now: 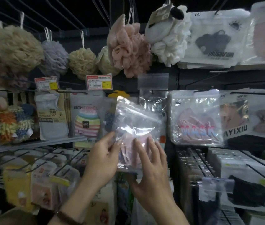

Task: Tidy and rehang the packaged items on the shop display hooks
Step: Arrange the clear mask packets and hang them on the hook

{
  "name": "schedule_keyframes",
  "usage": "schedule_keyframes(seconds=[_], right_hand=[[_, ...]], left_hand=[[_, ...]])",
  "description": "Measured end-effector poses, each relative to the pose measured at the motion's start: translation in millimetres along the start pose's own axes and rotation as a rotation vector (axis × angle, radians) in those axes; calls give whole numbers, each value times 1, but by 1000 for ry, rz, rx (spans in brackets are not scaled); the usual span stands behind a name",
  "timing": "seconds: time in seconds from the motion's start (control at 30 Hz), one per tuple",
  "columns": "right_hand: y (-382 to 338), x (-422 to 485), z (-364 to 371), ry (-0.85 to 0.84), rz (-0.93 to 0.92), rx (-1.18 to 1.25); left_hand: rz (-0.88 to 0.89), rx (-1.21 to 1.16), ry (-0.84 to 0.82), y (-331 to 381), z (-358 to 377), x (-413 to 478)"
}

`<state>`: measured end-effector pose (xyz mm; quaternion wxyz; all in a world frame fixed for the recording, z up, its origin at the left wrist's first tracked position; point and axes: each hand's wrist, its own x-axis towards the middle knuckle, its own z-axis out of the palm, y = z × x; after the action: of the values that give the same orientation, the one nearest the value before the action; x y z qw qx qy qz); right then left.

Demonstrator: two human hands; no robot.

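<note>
Head view is showing a dark shop rack (185, 75) that is filling the whole frame, with wire hooks (252, 93) sticking out in rows. Mesh bath puffs (16, 44) in beige, lilac, pink and white are hanging by cords along the top row. To the right, mask packs (196, 117) are hanging in clear and white wrappers, one reading "MASK". Left of centre, a towel pack (86, 120) with rainbow stripes is hanging among other packs.

In the middle, a clear bag (136, 120) holding something pale pink is being held up in front of the rack, tilted, not on any hook. The left hand (102, 159) is pinching the bag's lower left edge between thumb and fingers. The right hand (151, 172) is lying flat against the bag's lower part, fingers straight and spread.

Two red-and-yellow price tags (99, 82) are sitting under the puffs. A dark wristband (66, 216) is circling the left wrist.
</note>
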<state>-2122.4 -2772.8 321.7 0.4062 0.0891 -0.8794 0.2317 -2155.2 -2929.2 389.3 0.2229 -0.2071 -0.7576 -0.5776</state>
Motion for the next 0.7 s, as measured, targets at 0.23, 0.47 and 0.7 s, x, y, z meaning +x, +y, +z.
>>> schedule_keyframes(seconds=[0.23, 0.47, 0.7], right_hand=[[23, -15, -25, 234, -39, 23], [34, -29, -78, 286, 31, 233], [41, -48, -135, 200, 432, 951]], left_hand=[[-191, -376, -44, 40, 26, -44], [-202, -629, -223, 53, 48, -62], [-220, -259, -87, 15, 60, -52]])
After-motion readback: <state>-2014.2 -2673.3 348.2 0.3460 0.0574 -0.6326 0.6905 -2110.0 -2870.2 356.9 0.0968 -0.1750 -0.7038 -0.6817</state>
